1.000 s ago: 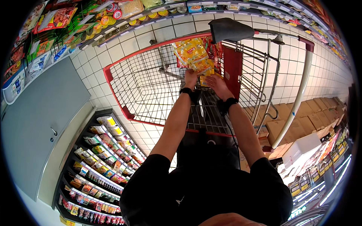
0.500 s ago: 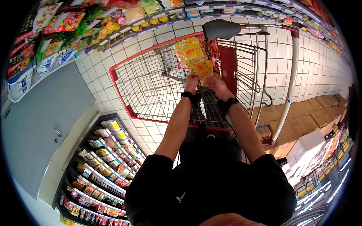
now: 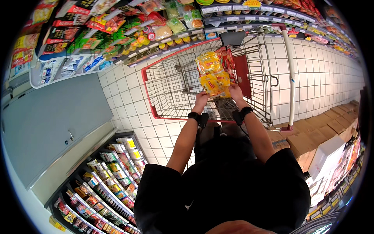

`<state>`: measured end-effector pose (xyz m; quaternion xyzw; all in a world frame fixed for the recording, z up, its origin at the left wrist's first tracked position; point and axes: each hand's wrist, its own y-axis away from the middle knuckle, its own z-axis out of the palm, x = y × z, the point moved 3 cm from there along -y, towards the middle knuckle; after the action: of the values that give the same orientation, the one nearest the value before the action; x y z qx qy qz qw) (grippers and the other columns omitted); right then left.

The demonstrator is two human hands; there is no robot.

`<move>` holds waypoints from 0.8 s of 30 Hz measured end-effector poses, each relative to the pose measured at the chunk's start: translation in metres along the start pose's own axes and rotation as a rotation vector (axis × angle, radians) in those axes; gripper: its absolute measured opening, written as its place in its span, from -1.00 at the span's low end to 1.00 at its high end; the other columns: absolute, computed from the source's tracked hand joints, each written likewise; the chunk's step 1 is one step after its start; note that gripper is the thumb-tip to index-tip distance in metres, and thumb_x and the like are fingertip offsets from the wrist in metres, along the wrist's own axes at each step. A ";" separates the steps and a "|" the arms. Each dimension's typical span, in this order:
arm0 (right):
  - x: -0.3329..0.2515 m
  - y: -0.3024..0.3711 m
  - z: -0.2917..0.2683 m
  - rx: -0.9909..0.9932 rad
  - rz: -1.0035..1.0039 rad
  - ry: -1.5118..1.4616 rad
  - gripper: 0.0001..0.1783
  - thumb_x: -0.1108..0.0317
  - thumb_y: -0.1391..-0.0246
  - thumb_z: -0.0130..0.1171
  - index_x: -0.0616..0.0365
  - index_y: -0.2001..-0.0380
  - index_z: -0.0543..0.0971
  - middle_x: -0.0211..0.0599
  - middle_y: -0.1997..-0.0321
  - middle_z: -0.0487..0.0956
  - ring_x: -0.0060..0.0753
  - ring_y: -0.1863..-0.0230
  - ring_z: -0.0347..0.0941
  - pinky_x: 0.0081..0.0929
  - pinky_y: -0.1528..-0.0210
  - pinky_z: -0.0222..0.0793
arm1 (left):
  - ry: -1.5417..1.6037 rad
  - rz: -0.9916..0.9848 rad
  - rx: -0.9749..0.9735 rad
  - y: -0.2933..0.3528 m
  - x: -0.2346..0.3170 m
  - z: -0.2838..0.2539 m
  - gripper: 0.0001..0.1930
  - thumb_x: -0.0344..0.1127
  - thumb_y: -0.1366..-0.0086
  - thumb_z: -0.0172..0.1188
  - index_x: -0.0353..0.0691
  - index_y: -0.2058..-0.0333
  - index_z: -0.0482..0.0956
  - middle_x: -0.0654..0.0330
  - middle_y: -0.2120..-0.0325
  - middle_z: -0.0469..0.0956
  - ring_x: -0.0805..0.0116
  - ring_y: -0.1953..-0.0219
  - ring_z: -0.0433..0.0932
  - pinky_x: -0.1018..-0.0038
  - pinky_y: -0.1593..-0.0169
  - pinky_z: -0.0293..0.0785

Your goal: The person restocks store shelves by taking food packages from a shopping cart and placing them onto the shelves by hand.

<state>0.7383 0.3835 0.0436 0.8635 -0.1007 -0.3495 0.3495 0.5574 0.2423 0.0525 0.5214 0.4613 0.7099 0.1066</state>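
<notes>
Several yellow food packets [image 3: 209, 63] lie in the shopping cart [image 3: 150, 93], a wire basket with red rims, in front of me. My left hand [image 3: 201, 100] pinches the lower left corner of the nearest yellow packet [image 3: 210, 84]. On the other side, my right hand [image 3: 236, 93] is closed at the right edge of these yellow packets; its fingertips are partly hidden. Beside the yellow packets, toward the cart's red panel [image 3: 242, 76], are red packets [image 3: 226, 58].
Shelves of bagged food [image 3: 103, 23] run along the far side. A grey cabinet [image 3: 54, 117] stands at the left, with a rack of small packets [image 3: 113, 171] near it. Cardboard boxes [image 3: 311, 130] are stacked at the right, by the cart's handle [image 3: 290, 70].
The view has shifted, so the cart appears farther right and nearer its shelf. The nearest yellow packet now lies flatter and more spread, and my hands are farther apart at its sides.
</notes>
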 end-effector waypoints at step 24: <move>-0.056 0.327 -0.146 -0.263 -0.535 -0.651 -0.68 0.42 -0.21 0.18 0.31 0.00 0.47 -0.33 0.11 0.61 -0.59 0.11 0.51 -0.58 0.01 0.41 | -0.175 0.393 -0.444 0.274 0.106 0.035 -0.68 -0.16 -0.35 0.21 -0.30 0.10 0.58 0.39 0.39 0.57 0.69 0.44 0.40 0.65 0.39 0.29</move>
<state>0.8179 0.2445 0.3683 0.6523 0.0667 -0.6912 0.3038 0.6309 0.1772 0.3314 0.6238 0.1745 0.7527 0.1178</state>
